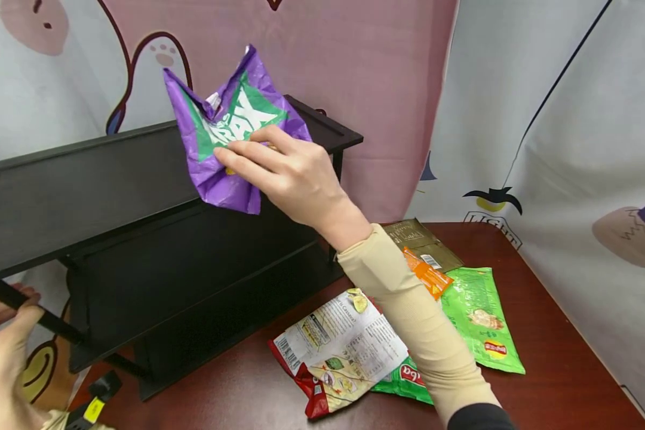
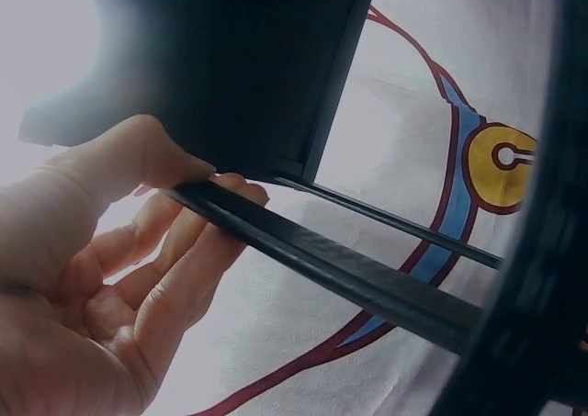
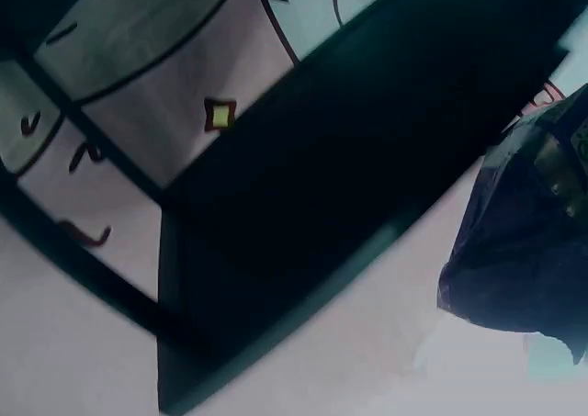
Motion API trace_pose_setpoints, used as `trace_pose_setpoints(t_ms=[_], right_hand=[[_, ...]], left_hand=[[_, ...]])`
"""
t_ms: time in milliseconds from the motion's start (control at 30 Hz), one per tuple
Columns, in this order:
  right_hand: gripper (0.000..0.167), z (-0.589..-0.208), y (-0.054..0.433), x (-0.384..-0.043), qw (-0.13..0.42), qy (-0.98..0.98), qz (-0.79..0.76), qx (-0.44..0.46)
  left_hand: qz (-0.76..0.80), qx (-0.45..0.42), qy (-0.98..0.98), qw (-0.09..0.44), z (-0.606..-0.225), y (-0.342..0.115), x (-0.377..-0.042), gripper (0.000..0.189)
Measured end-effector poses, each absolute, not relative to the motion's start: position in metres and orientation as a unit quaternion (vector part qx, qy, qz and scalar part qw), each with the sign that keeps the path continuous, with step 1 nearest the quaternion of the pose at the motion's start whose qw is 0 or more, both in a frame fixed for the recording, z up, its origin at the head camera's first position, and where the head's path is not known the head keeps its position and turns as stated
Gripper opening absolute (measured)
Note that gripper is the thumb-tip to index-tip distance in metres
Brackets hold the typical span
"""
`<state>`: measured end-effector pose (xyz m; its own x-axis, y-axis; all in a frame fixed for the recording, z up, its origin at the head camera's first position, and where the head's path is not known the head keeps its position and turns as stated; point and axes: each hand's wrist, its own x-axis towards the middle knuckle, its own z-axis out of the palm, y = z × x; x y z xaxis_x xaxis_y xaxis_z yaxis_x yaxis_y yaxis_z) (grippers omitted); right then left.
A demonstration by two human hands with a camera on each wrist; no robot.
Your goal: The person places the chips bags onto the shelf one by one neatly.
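Black shelf, open-fronted passage between its upper and lower boards, left end barred by a rail and the left hand, cloth backdrop behind, packets obstructing the table at right.

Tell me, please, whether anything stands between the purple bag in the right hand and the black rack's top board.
Nothing visible does: the right hand holds the purple bag, and the head view shows no other object between it and the top board. The other snack bags lie on the table, to the right.

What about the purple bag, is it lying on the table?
No, the right hand holds the purple bag up above the table.
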<state>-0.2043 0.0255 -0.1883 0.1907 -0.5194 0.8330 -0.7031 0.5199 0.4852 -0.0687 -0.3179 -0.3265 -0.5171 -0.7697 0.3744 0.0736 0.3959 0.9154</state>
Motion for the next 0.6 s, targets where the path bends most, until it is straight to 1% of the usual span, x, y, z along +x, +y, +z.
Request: trace_pose_setpoints(t_ms=[67,233,333,467,500,600], right_hand=[[0.025,-0.191,0.018,-0.207,0.584,-0.643,0.069,0.490],[0.035,-0.195,0.008,-0.210,0.523,-0.696,0.041,0.491],[0.033,-0.196,0.007,-0.209,0.470,-0.728,0.026,0.499],[0.037,-0.193,0.005,-0.203,0.384,-0.767,0.025,0.513],[0.040,-0.192,0.003,-0.201,0.363,-0.777,0.026,0.514],[0.049,-0.187,0.000,-0.195,0.302,-0.805,0.018,0.511]], left_hand=[[-0.487,0.233,-0.726,0.426,-0.319,-0.310,-0.066,0.055],[-0.494,0.208,-0.715,0.449,-0.311,-0.301,-0.065,0.056],[-0.496,0.211,-0.714,0.447,-0.313,-0.303,-0.065,0.055],[-0.484,0.214,-0.723,0.444,-0.344,-0.337,-0.075,0.046],[-0.486,0.216,-0.723,0.441,-0.352,-0.347,-0.078,0.042],[-0.477,0.208,-0.728,0.446,-0.378,-0.377,-0.088,0.041]])
